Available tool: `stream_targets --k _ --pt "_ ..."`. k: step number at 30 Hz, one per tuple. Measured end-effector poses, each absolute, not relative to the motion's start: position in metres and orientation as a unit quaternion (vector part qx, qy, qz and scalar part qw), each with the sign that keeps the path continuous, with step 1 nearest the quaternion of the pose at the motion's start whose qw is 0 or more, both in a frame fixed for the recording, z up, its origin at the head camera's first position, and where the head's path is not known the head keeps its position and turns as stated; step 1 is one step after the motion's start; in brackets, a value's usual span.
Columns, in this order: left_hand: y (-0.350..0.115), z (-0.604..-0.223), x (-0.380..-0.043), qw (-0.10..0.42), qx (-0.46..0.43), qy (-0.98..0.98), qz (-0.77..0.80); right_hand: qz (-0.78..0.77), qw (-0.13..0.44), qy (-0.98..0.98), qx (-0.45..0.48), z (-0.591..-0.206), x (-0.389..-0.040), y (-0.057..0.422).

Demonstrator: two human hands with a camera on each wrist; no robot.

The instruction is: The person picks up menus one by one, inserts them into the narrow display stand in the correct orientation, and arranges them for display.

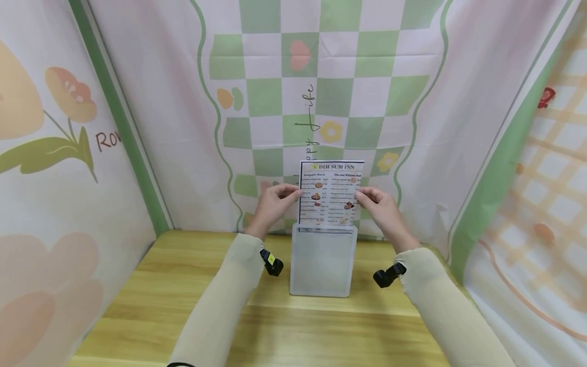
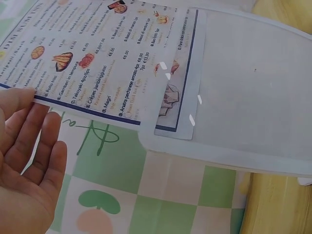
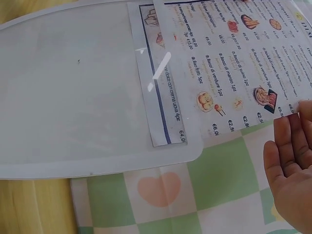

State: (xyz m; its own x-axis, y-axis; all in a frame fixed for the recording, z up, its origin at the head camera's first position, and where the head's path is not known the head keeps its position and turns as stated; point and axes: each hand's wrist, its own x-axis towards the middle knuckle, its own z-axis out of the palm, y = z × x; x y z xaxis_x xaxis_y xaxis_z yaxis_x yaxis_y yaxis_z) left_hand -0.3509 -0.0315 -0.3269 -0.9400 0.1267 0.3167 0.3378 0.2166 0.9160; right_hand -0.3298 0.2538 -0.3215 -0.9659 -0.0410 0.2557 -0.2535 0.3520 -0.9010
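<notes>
A printed menu sheet [image 1: 327, 204] headed DIM SUM INN stands upright over a white-framed clear sign holder [image 1: 323, 262]. Its lower edge sits inside the top of the holder, seen through the clear front in both wrist views. At the sheet's left edge my left hand [image 1: 277, 203] pinches the paper between thumb and forefinger. My right hand [image 1: 381, 210] pinches the opposite edge at about the same height. In the left wrist view the other fingers [image 2: 45, 151] curl loosely below the paper. The holder stands on the wooden table [image 1: 202, 285], touched by neither hand.
Behind the holder hangs a curtain [image 1: 261, 97] with green and white checks, right at the table's back edge. Patterned cloth walls [image 1: 50, 204] close off the left and right sides. A small black camera [image 1: 390, 275] is strapped to each wrist.
</notes>
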Motion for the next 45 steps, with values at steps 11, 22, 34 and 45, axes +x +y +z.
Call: stream_targets --k 11,22,34,45 --pt "-0.029 -0.337 -0.349 0.083 -0.142 -0.783 -0.6 0.559 0.089 -0.82 0.085 -0.334 -0.328 0.257" --pt "-0.027 -0.347 -0.349 0.072 -0.137 -0.783 -0.602 0.556 0.096 -0.822 0.082 -0.346 -0.329 0.257" --pt "-0.027 -0.361 -0.351 0.072 -0.136 -0.787 -0.597 0.567 0.075 -0.816 0.082 -0.355 -0.328 0.259" --pt "-0.027 -0.369 -0.35 0.057 -0.115 -0.79 -0.6 0.563 0.078 -0.82 0.069 -0.366 -0.33 0.259"
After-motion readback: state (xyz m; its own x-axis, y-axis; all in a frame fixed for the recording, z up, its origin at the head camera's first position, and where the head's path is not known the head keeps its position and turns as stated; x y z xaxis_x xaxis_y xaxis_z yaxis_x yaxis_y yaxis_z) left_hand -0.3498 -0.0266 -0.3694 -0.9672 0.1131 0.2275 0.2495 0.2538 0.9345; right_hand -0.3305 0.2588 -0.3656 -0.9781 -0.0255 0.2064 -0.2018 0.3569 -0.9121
